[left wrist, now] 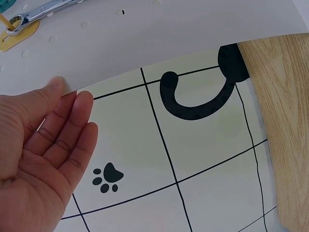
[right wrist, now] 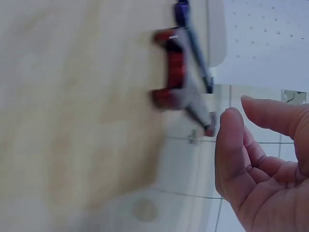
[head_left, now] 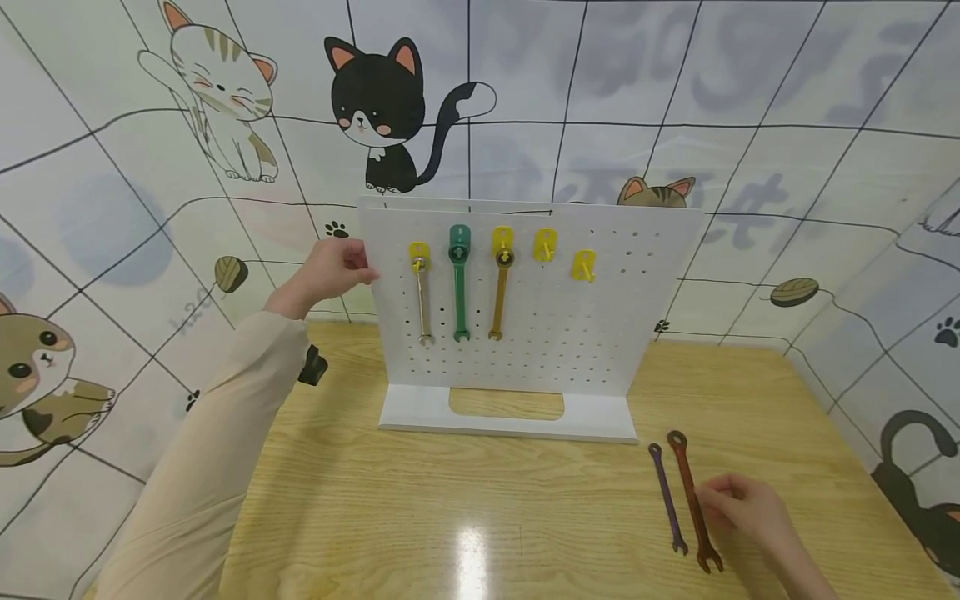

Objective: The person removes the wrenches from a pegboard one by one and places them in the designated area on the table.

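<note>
"Starting at the right hand [head_left: 746, 510], lower right of the head view: what is its state?"

"Unloaded. The right wrist view shows thumb and forefinger apart with nothing between them. The fingertips are at the shaft of a long reddish-brown combination wrench, metal by its look [head_left: 686, 468]; whether they touch it I cannot tell."

"Position and handling of that wrench?"

"It lies at the lower right of the frame, ring end uppermost, forked end toward the bottom. I judge it rigid, fairly heavy for its slim form, not fragile, and somewhat slippery if the finish is as smooth as it appears. Recommended hold: mid-shaft, near the likely balance point, leaving the ring clear."

"Adjacent items?"

"A shorter, thinner purple wrench [head_left: 667, 492], just left of it and apart; probably lighter, same hold advised."

"The left hand [head_left: 330, 271]?"

"Left of frame centre, pinching the side edge of an upright white perforated board [head_left: 570, 342]. On the board hang a slim silver wrench [head_left: 423, 304], a green wrench [head_left: 460, 296] and a brass-coloured wrench [head_left: 498, 296]; to their right are two further yellow hooks [head_left: 540, 243]."

"Surface and room?"

"A pale wood-grain tabletop [head_left: 405, 500], seemingly hard, with glare at bottom centre. Across the upper frame, a pale wall covering [head_left: 525, 67] printed with black grid lines and cartoon cats."
</note>
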{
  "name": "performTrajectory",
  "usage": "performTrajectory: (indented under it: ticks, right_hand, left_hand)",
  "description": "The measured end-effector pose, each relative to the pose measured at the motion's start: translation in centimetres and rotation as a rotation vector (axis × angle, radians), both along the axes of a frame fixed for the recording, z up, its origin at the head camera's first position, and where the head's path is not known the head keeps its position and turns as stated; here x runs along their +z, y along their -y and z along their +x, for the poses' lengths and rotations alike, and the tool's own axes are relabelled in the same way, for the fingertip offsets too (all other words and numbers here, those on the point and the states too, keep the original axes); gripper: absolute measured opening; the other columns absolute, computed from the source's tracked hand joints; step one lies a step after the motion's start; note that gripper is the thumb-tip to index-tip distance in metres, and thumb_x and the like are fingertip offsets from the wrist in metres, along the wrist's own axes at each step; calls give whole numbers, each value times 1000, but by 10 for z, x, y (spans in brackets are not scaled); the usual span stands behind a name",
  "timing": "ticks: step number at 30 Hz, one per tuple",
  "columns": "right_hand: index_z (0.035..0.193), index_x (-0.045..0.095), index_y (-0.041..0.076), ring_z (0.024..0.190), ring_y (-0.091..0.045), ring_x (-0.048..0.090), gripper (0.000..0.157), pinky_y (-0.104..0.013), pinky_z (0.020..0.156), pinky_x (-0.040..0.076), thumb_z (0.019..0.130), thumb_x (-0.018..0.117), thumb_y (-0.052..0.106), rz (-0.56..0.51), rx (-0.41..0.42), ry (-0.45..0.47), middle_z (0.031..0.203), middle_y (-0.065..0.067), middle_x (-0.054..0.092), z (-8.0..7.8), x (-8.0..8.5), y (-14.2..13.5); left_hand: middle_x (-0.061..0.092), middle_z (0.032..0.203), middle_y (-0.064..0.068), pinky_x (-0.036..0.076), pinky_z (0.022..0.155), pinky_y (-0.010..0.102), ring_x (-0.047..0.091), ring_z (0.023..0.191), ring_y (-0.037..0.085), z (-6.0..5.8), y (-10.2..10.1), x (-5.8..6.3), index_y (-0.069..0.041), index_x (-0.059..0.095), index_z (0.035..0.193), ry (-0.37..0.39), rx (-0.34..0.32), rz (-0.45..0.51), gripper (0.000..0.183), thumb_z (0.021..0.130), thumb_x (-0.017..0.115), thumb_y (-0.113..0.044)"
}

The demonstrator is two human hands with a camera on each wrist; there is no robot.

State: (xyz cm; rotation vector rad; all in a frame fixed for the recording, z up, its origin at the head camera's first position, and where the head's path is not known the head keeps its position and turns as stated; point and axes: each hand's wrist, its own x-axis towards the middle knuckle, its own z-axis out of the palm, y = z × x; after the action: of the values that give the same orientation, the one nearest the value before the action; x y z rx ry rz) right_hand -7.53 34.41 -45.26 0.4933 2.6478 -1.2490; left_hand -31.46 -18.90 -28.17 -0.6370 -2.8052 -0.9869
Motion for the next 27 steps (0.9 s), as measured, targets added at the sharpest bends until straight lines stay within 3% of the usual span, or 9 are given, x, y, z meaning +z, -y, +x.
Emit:
performTrajectory:
  ticks: [11,27]
  right_hand:
    - [106,58,-12,73,-13,65,37,-27,65,53,91,63,21,-117,16,-74,87,-10,67,-14,20,19]
    - [108,57,-11,72,-13,63,33,-28,66,53,93,60,18,-106,109,-200,82,-9,64,-39,47,52]
  left_hand:
    - [65,78,16,43,72,36,61,74,27,0,0,-1,4,59,81,-2,15,3,11,85,66,-4]
    - [65,80,17,43,73,39,59,75,27,1,0,1,4,59,83,6,4,-12,13,87,65,-6]
